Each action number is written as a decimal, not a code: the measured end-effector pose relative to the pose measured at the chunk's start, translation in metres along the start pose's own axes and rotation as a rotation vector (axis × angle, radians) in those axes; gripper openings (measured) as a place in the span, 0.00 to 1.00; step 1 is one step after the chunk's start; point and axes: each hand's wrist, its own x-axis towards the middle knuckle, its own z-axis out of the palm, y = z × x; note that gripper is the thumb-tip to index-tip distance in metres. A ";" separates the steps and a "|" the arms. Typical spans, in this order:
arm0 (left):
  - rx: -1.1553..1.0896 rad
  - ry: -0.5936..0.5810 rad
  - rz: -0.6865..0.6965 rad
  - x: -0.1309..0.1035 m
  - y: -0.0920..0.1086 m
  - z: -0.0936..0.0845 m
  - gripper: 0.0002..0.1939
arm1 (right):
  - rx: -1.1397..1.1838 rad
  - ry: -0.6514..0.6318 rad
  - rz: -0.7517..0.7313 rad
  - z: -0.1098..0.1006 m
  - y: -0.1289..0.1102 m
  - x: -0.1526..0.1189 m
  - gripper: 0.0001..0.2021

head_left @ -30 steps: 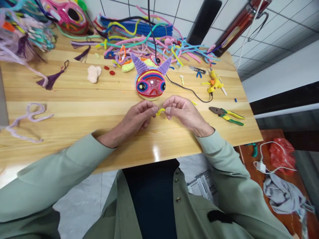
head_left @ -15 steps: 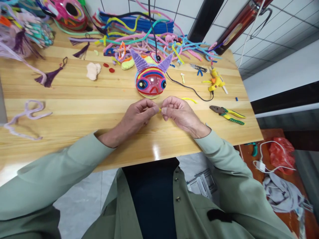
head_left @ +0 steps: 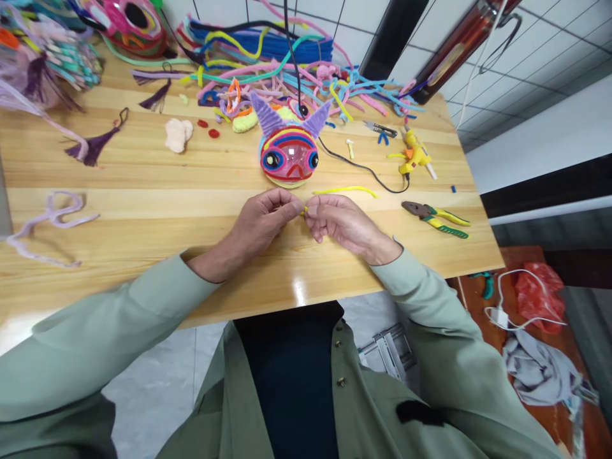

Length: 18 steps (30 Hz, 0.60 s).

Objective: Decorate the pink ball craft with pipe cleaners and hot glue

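My left hand (head_left: pixel 264 220) pinches a small yellow piece of pipe cleaner (head_left: pixel 303 211) between thumb and forefinger. From the other side, the fingertips of my right hand (head_left: pixel 338 220) close on the same piece, and most of it is hidden by the fingers. Just beyond my hands sits a clear-fronted animal head (head_left: pixel 290 156) with purple ears, blue-ringed eyes and coloured bands. A longer yellow pipe cleaner (head_left: pixel 347 190) lies on the table behind my right hand.
Combination pliers (head_left: pixel 436 219) and a yellow glue gun (head_left: pixel 417 154) with a black cord lie to the right. Small snips (head_left: pixel 381 129) lie farther back. Many coloured pipe cleaners (head_left: pixel 268 50) are heaped along the wall. A purple tassel (head_left: pixel 98 143) and a bent lilac pipe cleaner (head_left: pixel 60 220) are at left.
My right hand has turned slightly and lowered its raised fingers, uncovering more of the longer yellow pipe cleaner behind it. My left hand has hardly moved.
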 end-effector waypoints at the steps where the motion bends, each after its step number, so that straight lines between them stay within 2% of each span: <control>1: 0.003 0.003 0.001 0.000 0.000 0.000 0.26 | -0.003 -0.001 -0.008 0.001 0.000 0.000 0.14; 11: -0.069 0.005 -0.041 -0.001 -0.004 0.003 0.24 | 0.060 0.000 -0.041 0.006 0.004 0.001 0.12; 18: -0.115 -0.015 -0.073 -0.002 -0.001 0.002 0.21 | 0.061 -0.030 -0.010 0.004 0.001 0.001 0.15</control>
